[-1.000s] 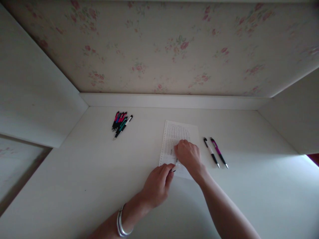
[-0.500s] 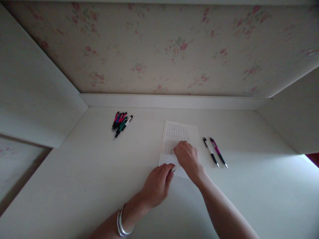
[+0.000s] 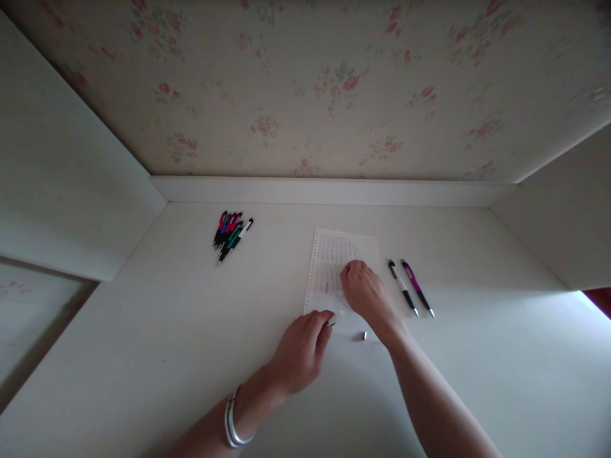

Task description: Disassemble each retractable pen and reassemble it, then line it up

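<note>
A lined sheet of paper with punched holes (image 3: 334, 245) and handwriting lies on the white desk. My left hand (image 3: 300, 348) is at its lower left corner, thumb and forefinger pinched on a small dark piece (image 3: 330, 324); the rest of that piece is hidden. Over the sheet's right side, my right hand (image 3: 366, 292) is closed with fingers curled under, hiding whatever it holds. A short thin greyish piece (image 3: 327, 287) rests on the paper left of it. Below my right wrist lies a small silver metal piece (image 3: 363, 336), near the sheet's bottom edge.
To the right of the paper lie a white and black pen (image 3: 403, 289) and a purple and black pen (image 3: 418, 288), side by side. Several pens (image 3: 231, 234) in different colours are heaped at the back left. White panels and a flowered wall (image 3: 305, 95) enclose the desk.
My right hand has shifted slightly right and up the paper. The small silver piece now shows below my right wrist. My left hand keeps its pinch in nearly the same place.
</note>
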{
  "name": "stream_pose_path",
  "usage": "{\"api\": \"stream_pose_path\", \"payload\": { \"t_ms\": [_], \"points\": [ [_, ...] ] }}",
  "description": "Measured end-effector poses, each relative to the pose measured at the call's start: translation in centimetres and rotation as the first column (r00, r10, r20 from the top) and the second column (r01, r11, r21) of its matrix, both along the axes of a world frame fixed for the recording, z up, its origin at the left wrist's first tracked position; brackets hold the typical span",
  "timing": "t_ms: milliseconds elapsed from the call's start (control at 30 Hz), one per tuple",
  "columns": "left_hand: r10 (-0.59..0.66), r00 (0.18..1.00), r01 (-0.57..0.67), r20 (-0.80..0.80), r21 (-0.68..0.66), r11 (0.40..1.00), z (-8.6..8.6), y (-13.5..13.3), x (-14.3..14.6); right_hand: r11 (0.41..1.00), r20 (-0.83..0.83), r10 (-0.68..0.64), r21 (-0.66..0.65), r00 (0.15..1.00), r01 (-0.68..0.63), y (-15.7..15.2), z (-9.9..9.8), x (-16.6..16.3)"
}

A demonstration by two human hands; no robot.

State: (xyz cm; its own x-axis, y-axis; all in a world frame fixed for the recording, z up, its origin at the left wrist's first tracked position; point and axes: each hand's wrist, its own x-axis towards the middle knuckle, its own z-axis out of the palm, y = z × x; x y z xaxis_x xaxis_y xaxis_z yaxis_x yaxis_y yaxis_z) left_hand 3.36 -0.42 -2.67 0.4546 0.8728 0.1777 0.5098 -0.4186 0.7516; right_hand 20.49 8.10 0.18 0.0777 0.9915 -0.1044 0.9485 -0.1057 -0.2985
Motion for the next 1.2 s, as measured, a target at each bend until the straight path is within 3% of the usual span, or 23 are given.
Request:
{"api": "stream_pose_path", "payload": {
  "t_ms": [200, 467, 500, 567, 733, 833, 967, 1200],
  "points": [
    [-0.075, 0.996, 0.072, 0.053, 0.056, 0.996, -0.2, -0.6, -0.2, 0.985, -0.379, -0.136, 0.046, 0.915, 0.165, 1.0, -0.2, 2.7],
    [-0.011, 0.992, 0.017, 0.124, -0.048, 0.999, 0.0, -0.1, 0.0, 0.941, -0.781, -0.15, 0.076, 0.607, 0.33, -0.3, -2.1, 4.3],
    [-0.014, 0.993, 0.02, 0.114, -0.054, 0.998, 0.2, 0.0, 0.0, 0.935, -0.823, -0.13, 0.083, 0.553, 0.344, -0.8, -2.3, 4.4],
    [-0.02, 0.995, 0.027, 0.099, -0.061, 0.998, 0.3, 0.0, 0.0, 0.919, -0.931, -0.072, 0.078, 0.357, 0.388, -1.9, -2.5, 4.8],
    [0.001, 0.991, 0.003, 0.13, -0.032, 0.999, 0.0, -0.2, 0.0, 0.856, -0.996, -0.086, -0.083, -0.016, 0.51, -4.3, -2.1, 5.3],
    [-0.016, 0.992, 0.017, 0.127, -0.006, 1.0, -0.3, -0.2, 0.1, 0.856, -0.983, -0.094, -0.16, -0.157, 0.492, -5.5, -1.3, 4.5],
    [-0.031, 0.996, 0.031, 0.089, 0.001, 1.0, -0.3, -0.1, 0.0, 0.869, -0.979, -0.042, -0.136, -0.202, 0.477, -6.9, -0.3, 2.6],
    [-0.014, 0.999, 0.016, 0.044, -0.055, 0.998, 0.1, -0.2, -0.1, 0.866, -0.997, 0.027, -0.011, -0.068, 0.501, -8.0, 0.2, 0.6]
  ]
}}
